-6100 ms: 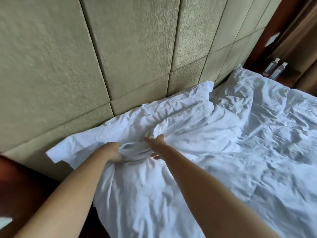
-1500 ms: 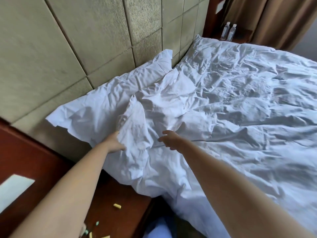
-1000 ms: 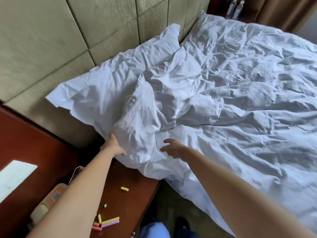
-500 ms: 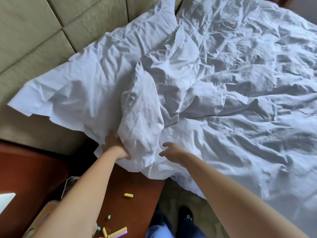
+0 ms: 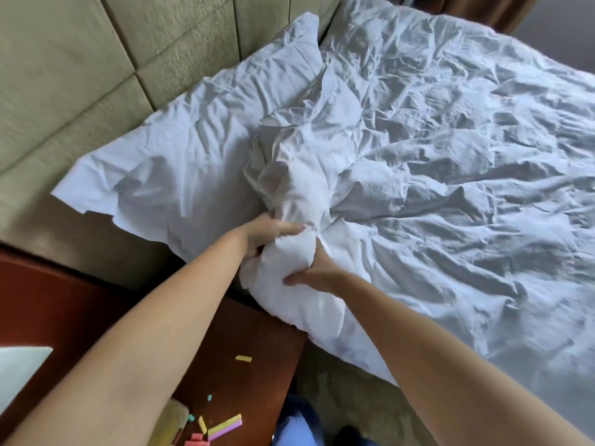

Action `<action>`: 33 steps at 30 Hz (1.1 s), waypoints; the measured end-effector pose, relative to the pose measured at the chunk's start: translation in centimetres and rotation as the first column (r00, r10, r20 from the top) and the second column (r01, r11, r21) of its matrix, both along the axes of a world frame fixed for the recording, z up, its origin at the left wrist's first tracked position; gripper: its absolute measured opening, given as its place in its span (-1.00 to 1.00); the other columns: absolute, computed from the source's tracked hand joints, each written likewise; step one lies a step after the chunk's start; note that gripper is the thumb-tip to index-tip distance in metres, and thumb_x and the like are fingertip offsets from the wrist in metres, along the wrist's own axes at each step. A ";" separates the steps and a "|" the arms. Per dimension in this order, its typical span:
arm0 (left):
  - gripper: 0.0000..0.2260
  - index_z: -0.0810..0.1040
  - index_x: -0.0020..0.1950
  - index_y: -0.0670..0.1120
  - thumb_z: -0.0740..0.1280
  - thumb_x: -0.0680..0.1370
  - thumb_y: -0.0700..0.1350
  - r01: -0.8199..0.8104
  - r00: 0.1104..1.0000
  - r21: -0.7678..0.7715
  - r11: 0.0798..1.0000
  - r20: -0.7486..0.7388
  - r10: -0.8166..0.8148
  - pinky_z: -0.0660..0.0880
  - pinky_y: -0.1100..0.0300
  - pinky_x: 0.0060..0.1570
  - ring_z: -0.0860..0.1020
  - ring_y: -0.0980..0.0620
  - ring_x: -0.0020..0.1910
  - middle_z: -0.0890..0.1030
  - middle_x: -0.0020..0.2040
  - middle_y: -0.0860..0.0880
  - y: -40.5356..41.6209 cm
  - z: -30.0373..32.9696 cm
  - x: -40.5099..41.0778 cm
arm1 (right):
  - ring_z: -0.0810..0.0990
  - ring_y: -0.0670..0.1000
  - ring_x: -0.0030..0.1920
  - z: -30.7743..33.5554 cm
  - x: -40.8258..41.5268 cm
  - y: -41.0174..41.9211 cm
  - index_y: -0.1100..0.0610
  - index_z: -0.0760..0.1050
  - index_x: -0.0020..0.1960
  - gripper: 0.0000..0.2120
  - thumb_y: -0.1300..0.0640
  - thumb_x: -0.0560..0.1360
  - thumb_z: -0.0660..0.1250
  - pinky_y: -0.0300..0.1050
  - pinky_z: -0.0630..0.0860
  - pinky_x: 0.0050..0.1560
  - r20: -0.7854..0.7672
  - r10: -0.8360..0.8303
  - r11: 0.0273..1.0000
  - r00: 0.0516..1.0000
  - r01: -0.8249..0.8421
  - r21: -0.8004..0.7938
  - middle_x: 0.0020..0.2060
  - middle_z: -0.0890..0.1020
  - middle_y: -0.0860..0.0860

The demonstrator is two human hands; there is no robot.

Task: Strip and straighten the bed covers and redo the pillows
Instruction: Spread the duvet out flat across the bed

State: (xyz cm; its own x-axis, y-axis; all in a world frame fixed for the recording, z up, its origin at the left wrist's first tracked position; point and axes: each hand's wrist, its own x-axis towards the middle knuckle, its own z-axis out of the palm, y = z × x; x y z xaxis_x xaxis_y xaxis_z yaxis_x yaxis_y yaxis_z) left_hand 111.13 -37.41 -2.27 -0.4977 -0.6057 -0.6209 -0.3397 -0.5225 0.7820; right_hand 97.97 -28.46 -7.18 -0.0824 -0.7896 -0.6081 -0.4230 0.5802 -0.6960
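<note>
A white pillow (image 5: 180, 162) lies against the padded headboard at the bed's near corner. The crumpled white duvet (image 5: 450, 175) covers the rest of the bed, and its near corner is bunched into a lump (image 5: 289, 201) beside the pillow. My left hand (image 5: 267, 235) grips that bunched corner from the left, fingers curled into the cloth. My right hand (image 5: 314, 268) grips the same bunch from below and the right.
The beige padded headboard (image 5: 96, 59) runs along the left. A red-brown bedside table (image 5: 225, 349) stands below the pillow, with coloured chalk pieces (image 5: 222, 424) and a yellow piece (image 5: 243, 358) on it. Carpet shows between table and bed. A brown curtain (image 5: 467, 8) hangs at the far side.
Both hands have closed in on the duvet's near corner and gathered it into a tight bunch; before, the left touched its edge and the right hovered open over it.
</note>
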 end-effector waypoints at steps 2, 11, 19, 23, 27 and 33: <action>-0.75 0.57 0.15 -0.13 0.37 0.53 -0.05 -0.148 0.980 0.005 0.989 -0.135 0.148 0.56 0.12 -0.02 0.63 -0.04 -0.04 0.67 -0.02 -0.09 0.8 2.1 -0.2 | 0.51 0.11 0.21 1.7 -1.0 -0.2 0.08 0.38 0.35 -0.35 0.13 0.26 0.38 0.04 0.52 0.16 -0.095 -0.136 0.982 0.986 0.122 -0.143 0.16 0.55 0.04; -0.07 0.03 0.54 -0.04 0.47 0.29 -0.10 0.558 0.760 -0.359 0.748 0.583 -0.288 0.26 0.09 0.36 0.23 -0.06 0.43 0.22 0.47 -0.03 9.2 2.6 4.0 | 0.34 0.02 -0.29 6.6 -2.8 2.7 0.25 0.43 -0.26 -0.80 0.42 0.45 0.10 -0.19 0.23 -0.47 0.013 -0.398 0.851 0.917 0.375 -0.367 -0.31 0.39 0.13; -0.58 0.47 0.30 -0.03 0.45 0.46 -0.16 0.286 0.922 -0.270 0.919 0.339 -0.188 0.46 0.17 0.15 0.51 0.05 0.18 0.55 0.21 0.04 14.6 6.8 0.7 | 0.49 0.04 -0.02 10.7 -6.0 6.5 0.19 0.54 0.16 -0.75 0.24 0.57 0.16 -0.15 0.41 -0.04 0.055 -0.376 0.843 0.925 0.366 -0.393 0.00 0.57 0.11; -0.65 0.61 0.15 -0.08 0.49 0.37 -0.19 0.109 0.948 -0.212 0.971 0.318 -0.037 0.56 0.13 -0.05 0.63 -0.02 -0.02 0.67 0.04 -0.07 15.7 10.3 0.4 | 0.45 0.14 0.27 11.7 -5.5 9.5 0.17 0.31 0.42 -0.62 0.22 0.61 0.11 -0.14 0.34 0.23 -0.262 -0.025 0.925 0.965 -0.077 -0.371 0.32 0.45 0.18; -0.63 0.62 0.14 -0.05 0.49 0.35 -0.01 -0.021 0.918 -0.128 0.992 0.391 0.069 0.53 0.08 0.02 0.60 -0.08 0.02 0.64 0.09 -0.08 16.9 12.4 1.2 | 0.49 0.16 0.21 11.7 -5.5 13.2 0.16 0.20 0.47 -0.47 0.31 0.53 0.21 -0.27 0.49 -0.04 -0.369 0.362 0.885 0.856 -0.440 -0.154 0.17 0.53 0.19; -0.60 0.56 0.21 -0.16 0.36 0.50 0.09 -0.270 0.873 0.015 0.963 0.425 0.239 0.50 0.01 0.12 0.60 -0.14 0.08 0.61 0.18 -0.16 20.1 12.8 3.0 | 0.18 0.10 0.49 11.1 -2.8 17.7 0.00 -0.23 0.55 0.20 -0.15 0.25 0.56 0.02 0.22 0.45 -0.274 0.707 0.707 0.652 -0.668 0.233 0.52 0.13 0.04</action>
